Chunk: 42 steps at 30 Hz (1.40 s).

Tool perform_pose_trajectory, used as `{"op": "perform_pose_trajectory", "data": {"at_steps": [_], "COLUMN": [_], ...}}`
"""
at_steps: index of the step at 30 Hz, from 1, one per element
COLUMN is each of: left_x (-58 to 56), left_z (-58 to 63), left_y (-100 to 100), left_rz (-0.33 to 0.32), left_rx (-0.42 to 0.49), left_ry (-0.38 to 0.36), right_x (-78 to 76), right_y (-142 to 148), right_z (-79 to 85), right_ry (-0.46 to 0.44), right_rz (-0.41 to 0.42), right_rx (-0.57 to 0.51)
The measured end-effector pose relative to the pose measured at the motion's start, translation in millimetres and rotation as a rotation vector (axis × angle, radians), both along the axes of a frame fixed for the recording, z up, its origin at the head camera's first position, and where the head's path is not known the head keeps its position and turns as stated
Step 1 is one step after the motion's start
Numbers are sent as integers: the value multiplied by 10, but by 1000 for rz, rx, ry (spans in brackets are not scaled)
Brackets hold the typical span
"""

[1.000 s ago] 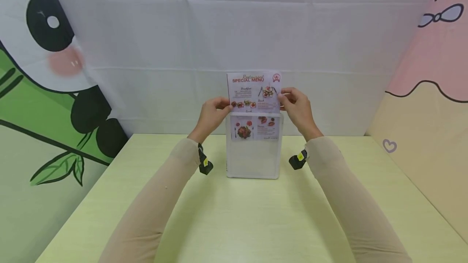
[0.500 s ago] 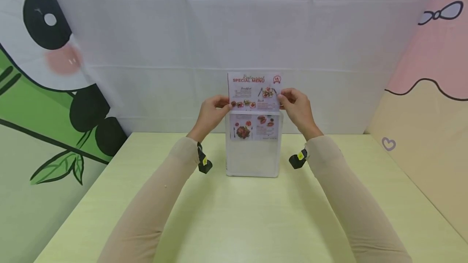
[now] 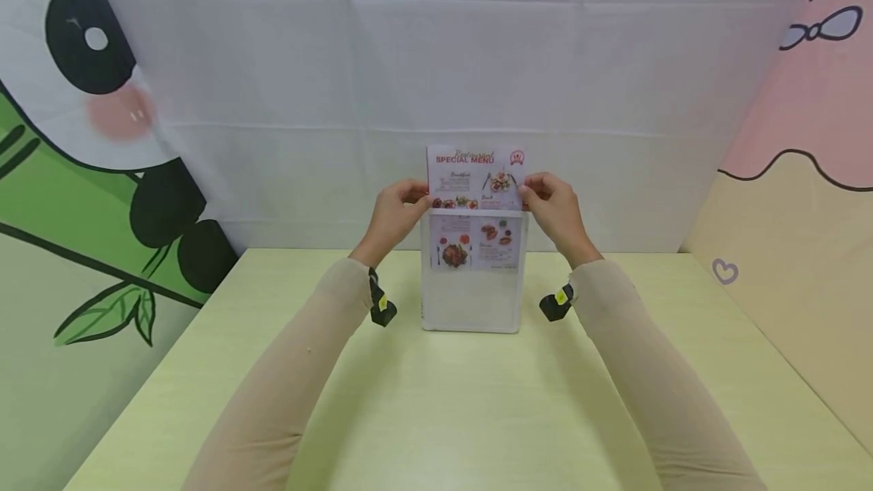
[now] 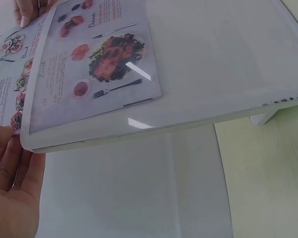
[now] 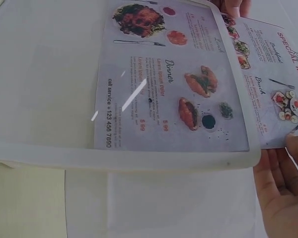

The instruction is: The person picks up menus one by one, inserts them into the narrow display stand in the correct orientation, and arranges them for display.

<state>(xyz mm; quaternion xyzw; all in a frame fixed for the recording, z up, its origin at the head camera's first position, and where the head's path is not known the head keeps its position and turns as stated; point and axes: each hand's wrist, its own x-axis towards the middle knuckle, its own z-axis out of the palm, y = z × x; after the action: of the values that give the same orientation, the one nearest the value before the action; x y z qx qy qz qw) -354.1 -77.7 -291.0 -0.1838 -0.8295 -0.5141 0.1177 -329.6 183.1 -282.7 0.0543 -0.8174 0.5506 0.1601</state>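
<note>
A printed restaurant menu sheet (image 3: 475, 176) stands partway inside a white-rimmed clear display stand (image 3: 472, 301). Its upper part sticks out above the stand's top rim, while the lower part shows through the clear front. My left hand (image 3: 398, 214) pinches the sheet's left edge between thumb and fingers, right by the stand's top corner. On the opposite edge, my right hand (image 3: 555, 211) pinches the sheet at about the same height. In the left wrist view the menu's bottom edge (image 4: 139, 101) lies behind the glossy front. The right wrist view shows the Dinner section (image 5: 188, 104) inside the frame.
The stand rests on a pale yellow-green table (image 3: 436, 408), near its back edge. Behind it hangs a white creased cloth (image 3: 464, 59). Cartoon-printed panels stand on the left (image 3: 82, 233) and right (image 3: 798, 211).
The menu sheet has slid lower into the stand, so less of it sticks out on top. Both hands keep their pinch, and the right one has moved slightly down.
</note>
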Motion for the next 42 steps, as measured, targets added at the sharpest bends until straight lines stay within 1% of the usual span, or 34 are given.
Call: {"op": "perform_pose_trajectory", "data": {"at_steps": [9, 20, 30, 42], "left_x": [-17, -31, -22, -37], "left_z": [-22, -37, -39, -73], "left_y": [9, 6, 4, 2], "left_rz": [-2, -2, -1, 11], "left_rx": [-9, -3, 2, 20], "left_ry": [3, -16, -19, 7], "right_x": [23, -4, -3, 30], "right_y": [7, -9, -10, 5], "right_z": [-27, -26, -24, -59], "right_ry": [23, 35, 0, -28], "right_rz": [23, 24, 12, -3], "right_rx": [11, -23, -34, 17]}}
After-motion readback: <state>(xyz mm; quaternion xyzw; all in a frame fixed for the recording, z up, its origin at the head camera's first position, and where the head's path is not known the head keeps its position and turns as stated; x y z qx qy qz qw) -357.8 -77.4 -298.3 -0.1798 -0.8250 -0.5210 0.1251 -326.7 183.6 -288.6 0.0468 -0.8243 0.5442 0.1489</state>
